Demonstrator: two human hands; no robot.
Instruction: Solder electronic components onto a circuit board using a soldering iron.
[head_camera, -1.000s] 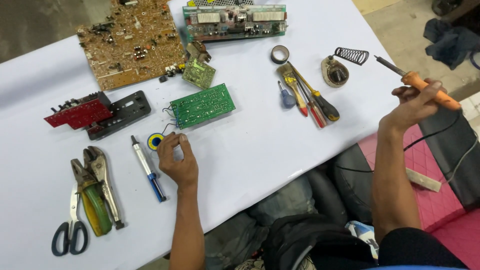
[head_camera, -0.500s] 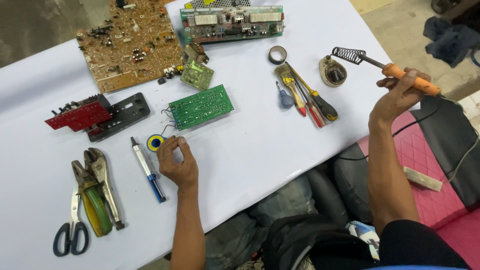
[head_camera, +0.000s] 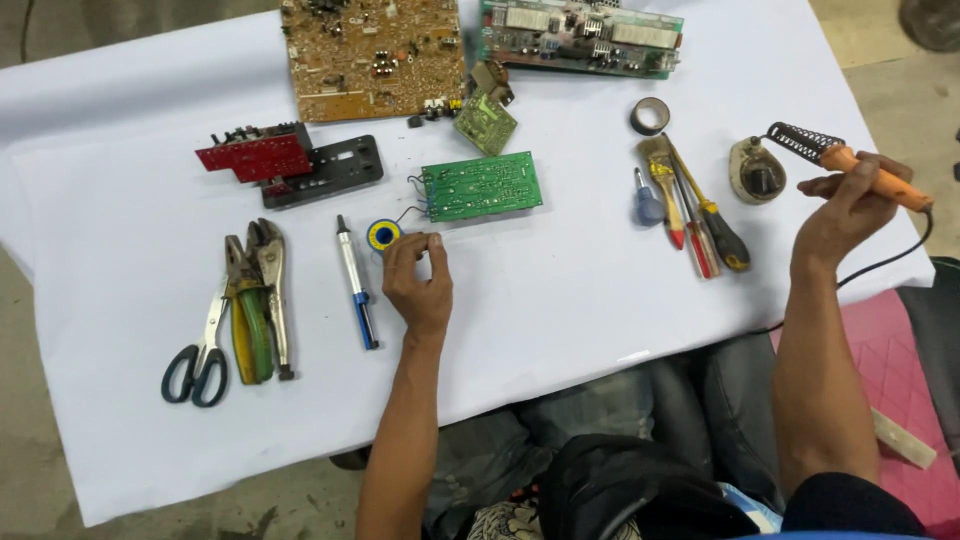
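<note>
2 hands: right (head_camera: 850, 205) grips orange soldering iron (head_camera: 868, 172), left (head_camera: 418, 285) touches blue-yellow spool (head_camera: 383, 235).

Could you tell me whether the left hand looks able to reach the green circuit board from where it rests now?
Probably yes. The left hand rests on the white table cover just below the green circuit board, beside the small blue and yellow spool. Only thin wires lie between them, and nothing blocks the way.

Five circuit boards (head_camera: 481, 186), three screwdrivers (head_camera: 700, 215), two pliers (head_camera: 262, 300), one scissors (head_camera: 200, 350), one soldering iron (head_camera: 868, 172)
</note>
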